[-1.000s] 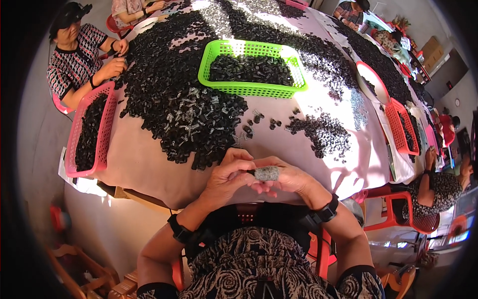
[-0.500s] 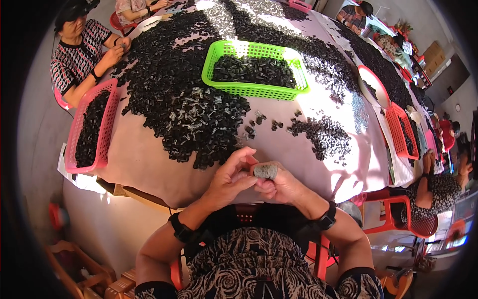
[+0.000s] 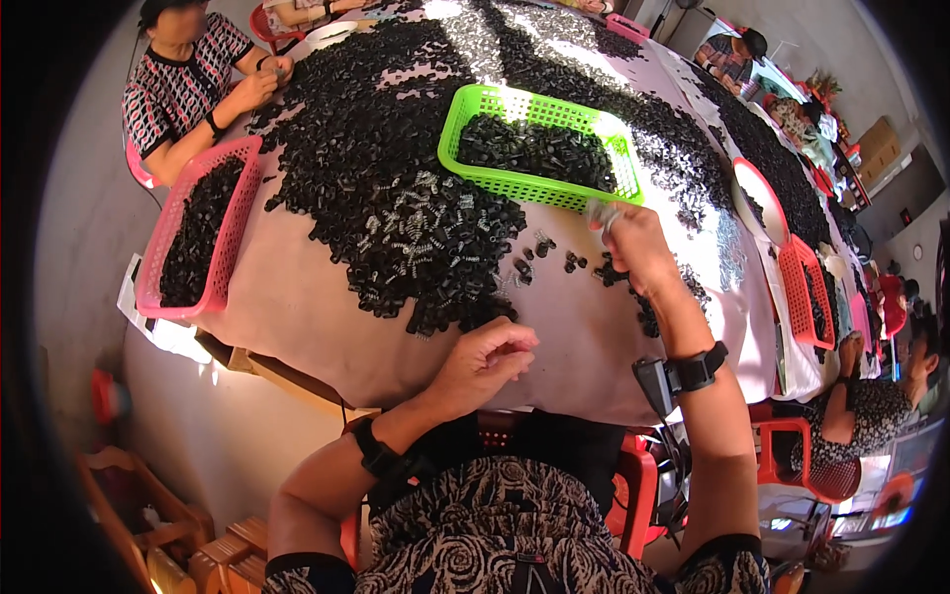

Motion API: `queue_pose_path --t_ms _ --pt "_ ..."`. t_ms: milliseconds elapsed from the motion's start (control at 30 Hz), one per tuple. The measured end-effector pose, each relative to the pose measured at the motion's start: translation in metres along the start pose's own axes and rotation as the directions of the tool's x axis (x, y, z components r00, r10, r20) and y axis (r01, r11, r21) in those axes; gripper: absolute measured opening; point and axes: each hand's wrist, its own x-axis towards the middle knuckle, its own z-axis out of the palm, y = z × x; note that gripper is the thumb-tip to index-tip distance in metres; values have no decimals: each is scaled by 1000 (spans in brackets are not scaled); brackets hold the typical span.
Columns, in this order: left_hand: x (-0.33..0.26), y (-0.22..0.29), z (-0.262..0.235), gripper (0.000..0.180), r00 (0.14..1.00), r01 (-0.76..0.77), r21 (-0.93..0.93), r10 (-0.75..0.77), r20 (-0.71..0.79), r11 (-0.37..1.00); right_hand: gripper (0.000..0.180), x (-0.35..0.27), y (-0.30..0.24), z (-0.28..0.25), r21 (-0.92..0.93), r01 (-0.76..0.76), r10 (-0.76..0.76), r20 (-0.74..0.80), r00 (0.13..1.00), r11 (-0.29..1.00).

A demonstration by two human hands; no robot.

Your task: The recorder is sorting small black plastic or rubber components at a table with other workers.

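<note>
My left hand (image 3: 485, 364) hovers over the near edge of the cloth-covered table, its fingers curled in toward the thumb; whatever it may hold is hidden. Stretched forward, my right hand (image 3: 638, 247) is at the near right corner of the green basket (image 3: 539, 190), fingers bent closed and a grey wrap on one of them. Its fingertips are a little blurred, so I cannot make out anything in them. Small black plastic parts (image 3: 534, 148) lie in that basket. A big heap of black parts (image 3: 426, 267) mixed with metal springs (image 3: 421, 220) spreads left of my hands.
A pink basket (image 3: 247, 213) of black parts stands at the table's left edge. On the right are a white bowl with a red rim (image 3: 777, 213) and a red basket (image 3: 800, 287). Several people sit around the table, one at the far left (image 3: 188, 79).
My hands have come apart. The right one has moved forward and right to the green basket; the left stays near the table edge. The whole view has shifted slightly.
</note>
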Motion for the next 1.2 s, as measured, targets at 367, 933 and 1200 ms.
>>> queue_pose_path --t_ms 367,933,1200 --pt "0 -7 2 16 999 -23 52 22 25 998 29 34 78 37 -191 624 -588 212 780 758" --pt "1 -2 4 13 1000 -21 76 21 0 997 13 1 50 31 -495 496 -396 299 868 714" --pt "5 4 4 16 975 138 -267 -178 -132 954 18 -78 40 57 -186 602 -566 211 797 777"
